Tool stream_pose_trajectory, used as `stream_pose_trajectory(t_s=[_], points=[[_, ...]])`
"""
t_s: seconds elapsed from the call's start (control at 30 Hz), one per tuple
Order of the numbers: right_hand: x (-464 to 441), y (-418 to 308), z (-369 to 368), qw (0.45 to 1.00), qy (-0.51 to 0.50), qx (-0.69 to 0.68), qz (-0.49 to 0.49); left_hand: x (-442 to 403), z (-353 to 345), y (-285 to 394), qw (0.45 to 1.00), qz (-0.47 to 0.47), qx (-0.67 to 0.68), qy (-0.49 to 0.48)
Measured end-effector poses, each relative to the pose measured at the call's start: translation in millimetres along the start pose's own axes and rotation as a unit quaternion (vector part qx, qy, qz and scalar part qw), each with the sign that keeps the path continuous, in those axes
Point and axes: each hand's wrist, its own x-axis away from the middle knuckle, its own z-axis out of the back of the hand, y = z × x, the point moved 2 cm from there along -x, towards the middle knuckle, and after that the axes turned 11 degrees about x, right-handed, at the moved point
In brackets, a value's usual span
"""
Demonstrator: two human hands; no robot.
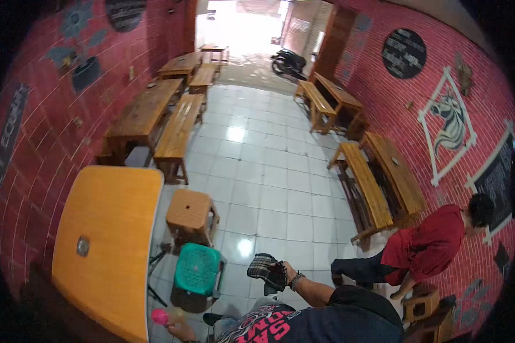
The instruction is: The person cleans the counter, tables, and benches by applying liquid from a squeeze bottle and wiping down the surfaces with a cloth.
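My right hand, with a bracelet at the wrist, is closed around a dark plaid cloth. The cloth hangs over the tiled floor in front of my body. At the lower left, my left hand is closed on a bright pink object beside the edge of an orange-topped table. Blur and the small size hide what kind of object it is. A green plastic stool stands between my two hands, nearer the left one.
A brown stool stands beyond the green one. Wooden tables and benches line the left wall, with another bench on the right. A person in a red shirt leans at right. A motorbike is parked by the doorway.
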Motion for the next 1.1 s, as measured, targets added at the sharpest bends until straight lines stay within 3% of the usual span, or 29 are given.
stream_pose_trajectory(t_s=[0.03,0.1,0.17,0.2,0.23,0.3,0.37,0.43,0.5,0.53,0.63,0.7,0.77,0.9,0.97,1.03,1.1], points=[[17,-4,18,0.994,0.044,0.091,0.040,12,-40,36,0.997,0.014,0.052,-0.059],[25,-5,74,0.991,0.106,0.082,0.023,44,-109,93,0.982,0.045,0.098,-0.156],[36,-13,97,0.998,0.031,-0.051,0.036,57,-186,81,0.990,-0.027,-0.005,-0.136],[69,-40,80,0.992,0.083,-0.085,0.035,71,-205,81,0.984,-0.090,-0.113,-0.105],[73,-43,108,0.988,0.067,-0.138,0.021,81,-218,99,0.981,-0.094,-0.125,-0.115],[88,-55,150,0.979,0.055,-0.198,0.006,101,-274,180,0.961,-0.149,0.026,-0.233],[86,-70,180,0.961,0.117,-0.238,0.073,107,-313,182,0.946,-0.070,-0.189,-0.255],[70,-78,209,0.948,0.073,-0.288,0.115,101,-345,196,0.917,-0.173,-0.116,-0.339],[53,-107,220,0.941,0.110,-0.299,0.117,107,-374,240,0.910,-0.146,-0.034,-0.386],[72,-151,184,0.950,0.111,-0.271,0.105,103,-391,249,0.894,-0.116,0.007,-0.432],[38,-194,197,0.951,0.101,-0.266,0.124,82,-437,242,0.885,-0.199,-0.047,-0.418],[13,-220,208,0.952,0.113,-0.258,0.123,72,-468,249,0.895,-0.179,-0.046,-0.406],[-1,-266,214,0.963,0.126,-0.194,0.139,66,-506,274,0.874,-0.244,-0.028,-0.419],[-45,-298,293,0.951,0.176,-0.154,0.201,35,-587,310,0.876,-0.201,0.016,-0.437],[-48,-315,310,0.922,0.270,-0.150,0.234,15,-637,340,0.868,-0.147,0.112,-0.460],[-39,-335,315,0.912,0.348,-0.176,0.125,-17,-691,349,0.862,-0.151,0.122,-0.468],[-39,-343,325,0.888,0.351,-0.228,0.191,-41,-734,387,0.858,-0.131,0.146,-0.475]])
